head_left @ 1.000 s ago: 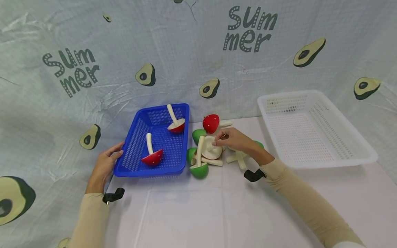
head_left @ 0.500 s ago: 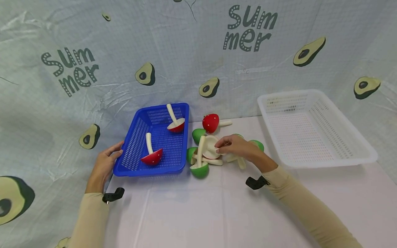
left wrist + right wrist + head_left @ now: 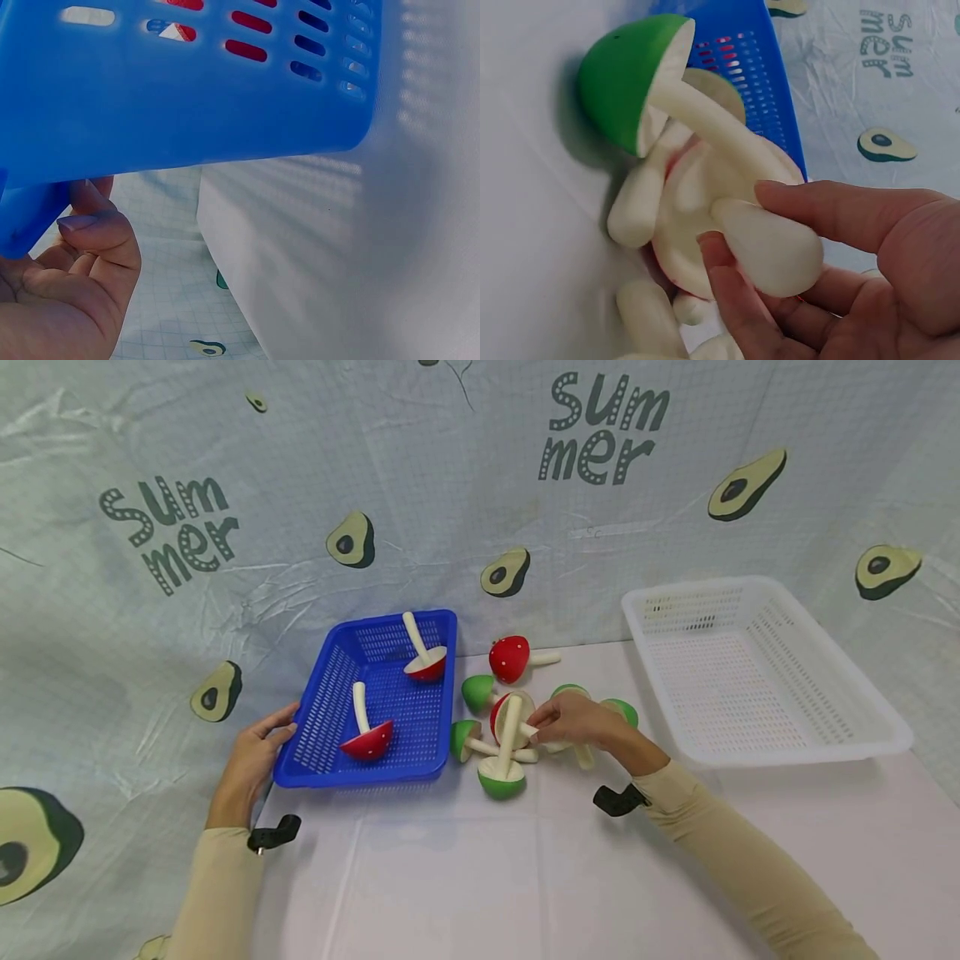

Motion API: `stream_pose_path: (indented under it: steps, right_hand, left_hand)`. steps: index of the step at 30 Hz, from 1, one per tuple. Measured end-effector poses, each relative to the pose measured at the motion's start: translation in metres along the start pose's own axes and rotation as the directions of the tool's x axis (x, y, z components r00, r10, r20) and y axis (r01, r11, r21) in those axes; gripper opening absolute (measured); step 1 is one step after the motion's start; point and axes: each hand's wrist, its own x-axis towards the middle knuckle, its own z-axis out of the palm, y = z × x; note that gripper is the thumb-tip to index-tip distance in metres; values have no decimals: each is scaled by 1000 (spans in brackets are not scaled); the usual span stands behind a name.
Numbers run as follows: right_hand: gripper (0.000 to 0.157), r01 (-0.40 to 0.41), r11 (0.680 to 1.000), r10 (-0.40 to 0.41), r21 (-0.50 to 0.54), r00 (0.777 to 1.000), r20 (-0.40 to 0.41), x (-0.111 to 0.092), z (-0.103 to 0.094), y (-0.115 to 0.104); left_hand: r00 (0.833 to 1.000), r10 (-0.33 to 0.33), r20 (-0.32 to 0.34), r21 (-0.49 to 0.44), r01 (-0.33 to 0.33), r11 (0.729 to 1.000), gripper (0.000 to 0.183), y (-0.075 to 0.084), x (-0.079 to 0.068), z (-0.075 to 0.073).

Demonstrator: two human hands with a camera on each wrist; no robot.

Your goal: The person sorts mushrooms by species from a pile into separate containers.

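Observation:
My right hand (image 3: 581, 722) pinches the pale stem of a red-capped toy mushroom (image 3: 776, 247) between thumb and fingers, in the pile at mid-table. The underside of its cap faces my hand. A green-capped toy mushroom (image 3: 501, 785) leans across it, its stem slanting up and overlapping the red cap. On the left, my left hand (image 3: 257, 756) grips the rim of the blue basket (image 3: 360, 779); the left wrist view has the thumb and curled fingers (image 3: 105, 232) at that rim. Inside the basket are two red-capped toy mushrooms with white dots, a nearer one (image 3: 369, 742) and a farther one (image 3: 427, 667).
Several green-capped mushrooms lie around the pile, one (image 3: 462, 742) beside the basket and another (image 3: 621, 710) behind my right wrist. A red dotted mushroom (image 3: 510, 660) lies at the back. To the right stands a white basket (image 3: 810, 756). A printed curtain (image 3: 450, 460) hangs behind the table.
My right hand has closed on the red mushroom's stem and tilted its cap, which now shows red on its left. The leaning green mushroom has shifted right. My left hand stays put.

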Motion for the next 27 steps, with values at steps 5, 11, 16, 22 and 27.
stream_pose_path:
  steps: [5, 11, 16, 22, 27]
  right_hand:
    - [27, -37, 995, 39, -94, 999, 24, 2, -4, -3]
    - [32, -62, 996, 66, -61, 995, 71, 5, -10, -6]
    - [38, -96, 995, 93, 33, 992, 84, 8, -15, -4]
    - [43, -141, 988, 132, 69, 984, 117, 10, -21, -3]
    - [45, -146, 979, 129, 139, 984, 121, 12, -25, -2]
  left_hand:
    - [1000, 6, -5, 8, -6, 1000, 50, -1, 0, 0]
    - [1000, 9, -2, 10, -9, 1000, 51, 0, -1, 0]
    - [999, 34, -4, 12, -34, 999, 50, 0, -1, 0]
    - [999, 36, -2, 2, -36, 999, 50, 0, -1, 1]
    - [1000, 27, -4, -3, -27, 1000, 50, -1, -1, 1]
